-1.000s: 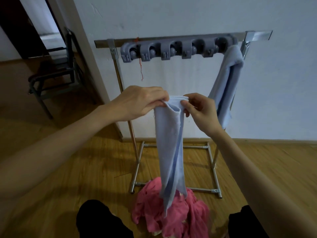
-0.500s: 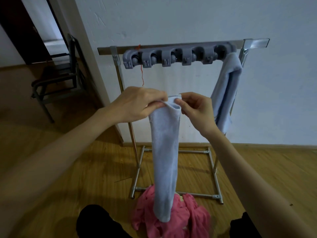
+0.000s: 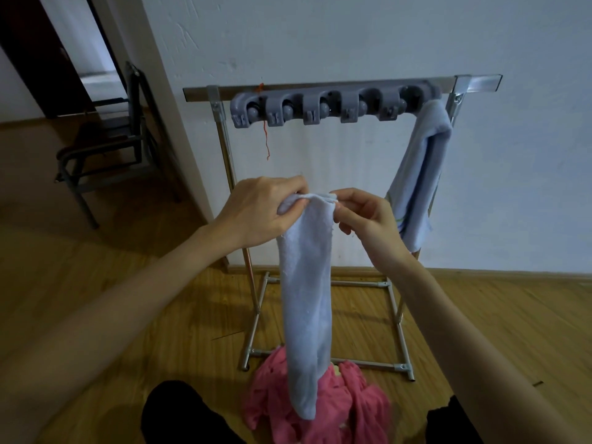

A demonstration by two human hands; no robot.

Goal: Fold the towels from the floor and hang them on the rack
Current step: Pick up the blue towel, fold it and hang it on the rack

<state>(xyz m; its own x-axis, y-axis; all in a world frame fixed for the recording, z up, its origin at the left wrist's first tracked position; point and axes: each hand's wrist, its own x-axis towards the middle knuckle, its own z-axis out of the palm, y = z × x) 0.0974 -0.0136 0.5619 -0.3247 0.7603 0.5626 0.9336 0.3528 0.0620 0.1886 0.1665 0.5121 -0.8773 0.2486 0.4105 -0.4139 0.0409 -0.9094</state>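
Left hand (image 3: 259, 209) and right hand (image 3: 365, 216) pinched top edge of folded pale-blue terry towel (image 3: 306, 283); long axis vertical, hanging below fingers. Metal rack bar (image 3: 320, 88) above, beyond, equidistant.

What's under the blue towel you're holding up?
A pink cloth lies heaped on the wooden floor, right below the held towel. The towel's hanging end covers the middle of the heap, so what lies there cannot be seen.
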